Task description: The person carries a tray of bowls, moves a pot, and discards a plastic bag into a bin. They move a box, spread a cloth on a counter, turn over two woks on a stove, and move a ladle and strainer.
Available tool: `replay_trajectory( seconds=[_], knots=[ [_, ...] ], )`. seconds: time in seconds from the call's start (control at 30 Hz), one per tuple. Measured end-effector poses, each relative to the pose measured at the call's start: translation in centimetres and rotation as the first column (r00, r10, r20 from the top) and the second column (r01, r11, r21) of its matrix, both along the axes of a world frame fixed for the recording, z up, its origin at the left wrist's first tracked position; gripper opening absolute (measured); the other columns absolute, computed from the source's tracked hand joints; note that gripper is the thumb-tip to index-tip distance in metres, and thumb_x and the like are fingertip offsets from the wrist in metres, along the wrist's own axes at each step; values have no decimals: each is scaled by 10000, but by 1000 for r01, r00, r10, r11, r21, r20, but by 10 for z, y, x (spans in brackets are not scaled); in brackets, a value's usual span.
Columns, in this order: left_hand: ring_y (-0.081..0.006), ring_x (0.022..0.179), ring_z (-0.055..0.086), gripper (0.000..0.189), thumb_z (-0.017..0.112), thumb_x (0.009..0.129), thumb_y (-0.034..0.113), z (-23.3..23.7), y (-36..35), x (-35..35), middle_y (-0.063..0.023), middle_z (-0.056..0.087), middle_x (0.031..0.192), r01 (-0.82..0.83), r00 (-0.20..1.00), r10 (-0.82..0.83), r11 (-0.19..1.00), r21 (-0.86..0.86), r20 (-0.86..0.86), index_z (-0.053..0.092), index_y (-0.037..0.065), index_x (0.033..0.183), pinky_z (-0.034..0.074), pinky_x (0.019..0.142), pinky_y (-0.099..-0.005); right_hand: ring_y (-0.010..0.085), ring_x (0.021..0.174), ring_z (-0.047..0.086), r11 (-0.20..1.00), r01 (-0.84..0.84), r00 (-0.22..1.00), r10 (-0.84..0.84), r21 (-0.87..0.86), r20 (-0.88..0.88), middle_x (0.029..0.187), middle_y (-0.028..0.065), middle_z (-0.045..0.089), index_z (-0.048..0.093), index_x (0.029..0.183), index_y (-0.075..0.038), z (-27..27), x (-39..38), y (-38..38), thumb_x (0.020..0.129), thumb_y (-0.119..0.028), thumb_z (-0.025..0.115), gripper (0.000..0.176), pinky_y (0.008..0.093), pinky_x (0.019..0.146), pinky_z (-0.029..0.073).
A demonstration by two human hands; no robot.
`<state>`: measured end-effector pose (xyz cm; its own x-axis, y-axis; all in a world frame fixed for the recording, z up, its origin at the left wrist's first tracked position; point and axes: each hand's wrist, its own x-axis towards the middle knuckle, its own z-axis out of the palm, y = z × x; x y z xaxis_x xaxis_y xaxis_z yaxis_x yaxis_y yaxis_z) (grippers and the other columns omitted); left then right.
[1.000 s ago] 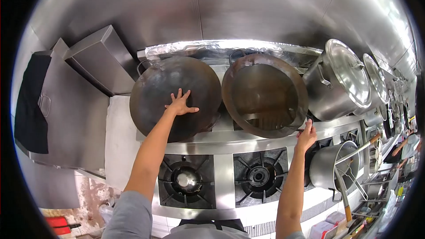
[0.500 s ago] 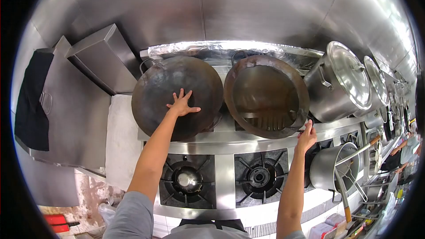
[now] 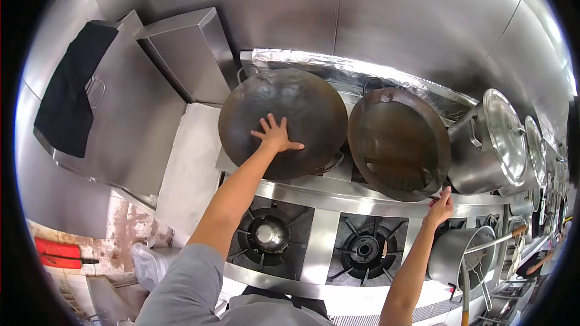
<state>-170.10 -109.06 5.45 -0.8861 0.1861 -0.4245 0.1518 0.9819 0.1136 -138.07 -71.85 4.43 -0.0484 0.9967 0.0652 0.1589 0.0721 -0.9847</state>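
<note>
A black cloth [image 3: 72,87] is hanging at upper left, a lidded stockpot [image 3: 489,145] is standing at right, a gas burner [image 3: 270,235] is sitting bottom centre.

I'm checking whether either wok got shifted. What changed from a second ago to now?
Only the camera swung left; neither wok visibly moved. The left hand stays spread flat on the left wok, the right hand stays at the lower rim of the right wok. Nothing was taken hold of or let go.

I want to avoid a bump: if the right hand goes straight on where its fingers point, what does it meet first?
Probably the lower rim of the right wok, leaning just above the right hand; the fingertips look nearly on it, though depth is unclear.
</note>
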Motion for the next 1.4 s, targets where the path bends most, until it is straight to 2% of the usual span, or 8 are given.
replay_trajectory(
  seconds=[0.03,0.13,0.43,0.73,0.93,1.07,1.33,1.4],
  knots=[
    [-450,1390,-64,1253,647,567,771,-6,-7,0,-236,-59,1519,-45,996,43,999,24,82,87,133,1488,76,1000,-733,92,385,410,1000,3,1000,-3,11,-4,496,23,455,569,670,5,2,1,-3,882,-444,602,497,247,360,305],
    [-449,1386,-91,1290,601,547,825,-21,-15,1,-218,-81,1523,-38,999,37,999,14,34,36,151,1491,19,1014,-720,97,381,411,1000,13,1000,-13,20,2,482,29,449,569,664,1,1,0,-6,887,-435,592,490,257,355,307],
    [-447,1382,-128,1271,591,571,815,-27,1,7,-244,-87,1514,-104,995,103,990,97,15,59,115,1489,-15,1001,-725,111,376,416,990,126,990,-130,56,56,474,40,457,579,663,8,0,-3,-7,894,-415,575,482,273,353,313],
    [-417,1390,-138,1280,580,554,838,-24,0,5,-210,-103,1523,-140,990,138,989,54,33,29,164,1493,-20,1003,-722,115,386,438,994,104,992,-106,32,61,528,66,518,576,703,13,-8,-6,-2,875,-405,595,452,264,356,332],
    [-434,1385,-133,1264,566,569,838,-27,15,13,-220,-98,1521,-199,980,197,975,97,24,32,160,1492,-21,1002,-723,121,388,447,986,145,984,-152,85,94,521,70,523,583,703,24,1,-4,-2,873,-404,596,461,264,359,339],
    [-443,1383,-130,1266,559,567,844,-25,23,9,-227,-98,1519,-196,981,195,975,101,24,34,157,1492,-14,1000,-726,122,389,450,995,95,994,-97,40,50,527,72,527,585,700,31,-1,-3,2,875,-401,594,467,264,355,340],
    [-396,1404,-95,1267,609,536,824,-19,3,0,-171,-77,1537,-90,995,88,995,41,43,65,197,1493,12,1023,-708,117,362,434,996,64,998,-65,60,24,500,67,514,586,665,35,-1,-4,0,893,-381,579,474,265,341,326],
    [-409,1401,-90,1274,613,538,819,-16,2,0,-186,-80,1533,-78,996,76,996,42,48,60,182,1493,23,1018,-714,108,384,423,997,56,998,-57,45,36,526,43,487,558,682,27,0,-4,0,876,-383,601,456,252,349,327]
  ],
)
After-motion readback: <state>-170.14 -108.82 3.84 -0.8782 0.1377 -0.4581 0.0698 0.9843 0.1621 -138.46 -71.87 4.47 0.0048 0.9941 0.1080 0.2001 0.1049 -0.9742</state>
